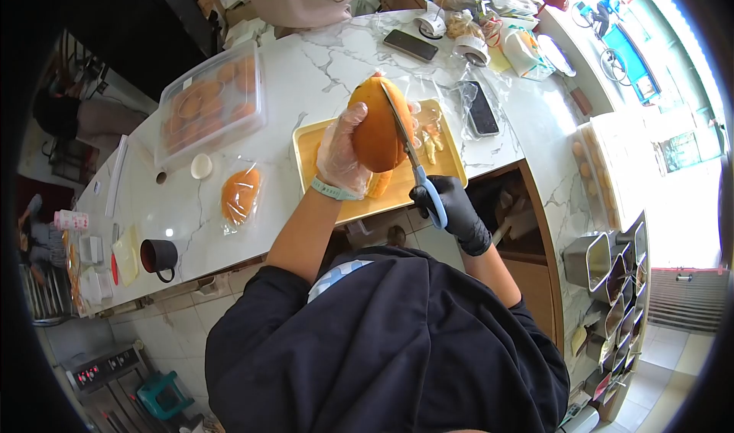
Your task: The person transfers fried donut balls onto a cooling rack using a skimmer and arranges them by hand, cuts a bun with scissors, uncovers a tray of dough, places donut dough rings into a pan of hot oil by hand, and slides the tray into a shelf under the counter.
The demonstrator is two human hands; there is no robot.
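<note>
Readable text: none
Wristband [327, 189], just below the left grip [346, 151]: small marks, illegible
Control panel [103, 366], far down and left from the left grip: red lit characters, too small to read
Pink-and-white container [71, 220], well left of the left grip: printing too small to read

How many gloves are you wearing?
2 that I can see: a clear glove on the left hand, holding the bun, and a black glove on the right hand, with the scissors. Another layer underneath could be hidden.
</note>
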